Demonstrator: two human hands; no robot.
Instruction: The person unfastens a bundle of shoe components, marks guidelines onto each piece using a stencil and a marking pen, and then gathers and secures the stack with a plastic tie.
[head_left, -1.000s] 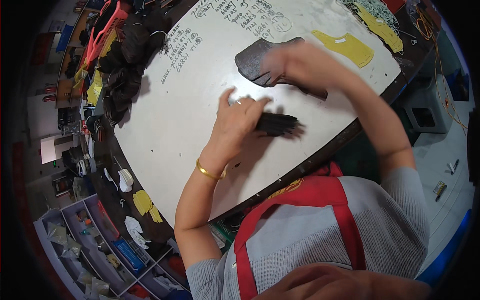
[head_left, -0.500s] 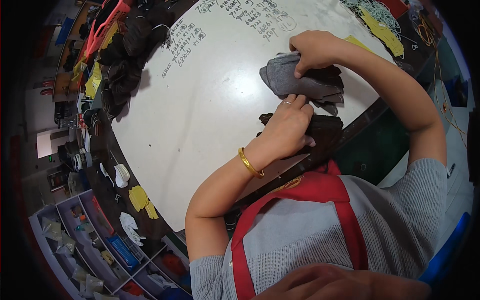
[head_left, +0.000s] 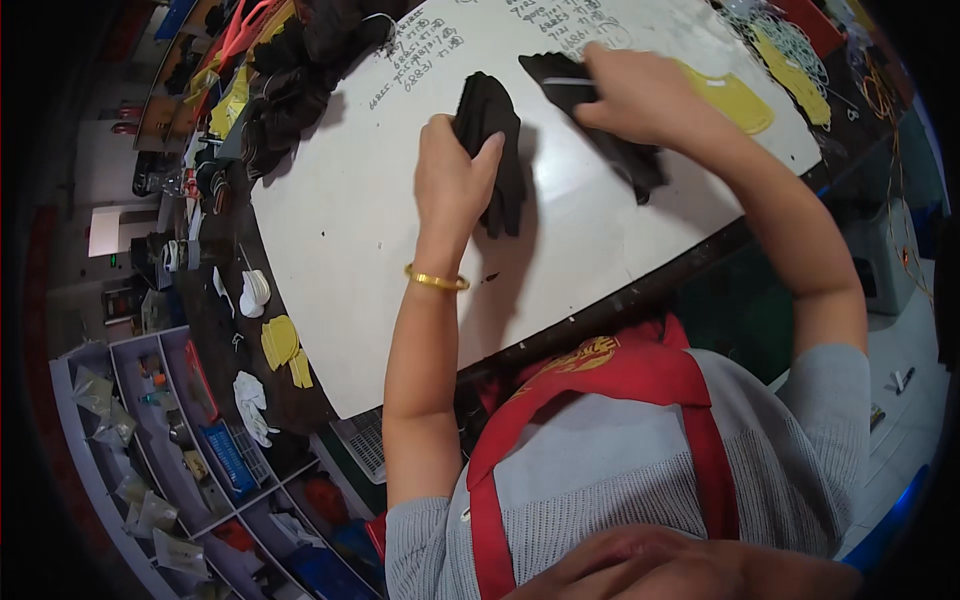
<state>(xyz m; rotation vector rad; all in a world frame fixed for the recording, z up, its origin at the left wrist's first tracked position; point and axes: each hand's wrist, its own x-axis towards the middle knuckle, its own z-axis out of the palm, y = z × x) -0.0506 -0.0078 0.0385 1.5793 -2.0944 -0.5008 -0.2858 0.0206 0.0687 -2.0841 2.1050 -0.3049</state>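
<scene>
Head view shows the left hand (head_left: 452,175) squeezing a black cloth stack (head_left: 492,150) on the white surface (head_left: 350,220). The right hand (head_left: 640,95) presses flat on another dark piece (head_left: 610,140). Both look soft, light and floppy; pinching the edges seems best.

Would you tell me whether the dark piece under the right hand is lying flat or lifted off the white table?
Flat: the dark piece lies spread on the white table, pressed down by the right hand.

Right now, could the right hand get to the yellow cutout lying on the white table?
Probably yes. The right hand lies on a dark piece right beside the yellow cutout, and the white table between them looks bare.
</scene>
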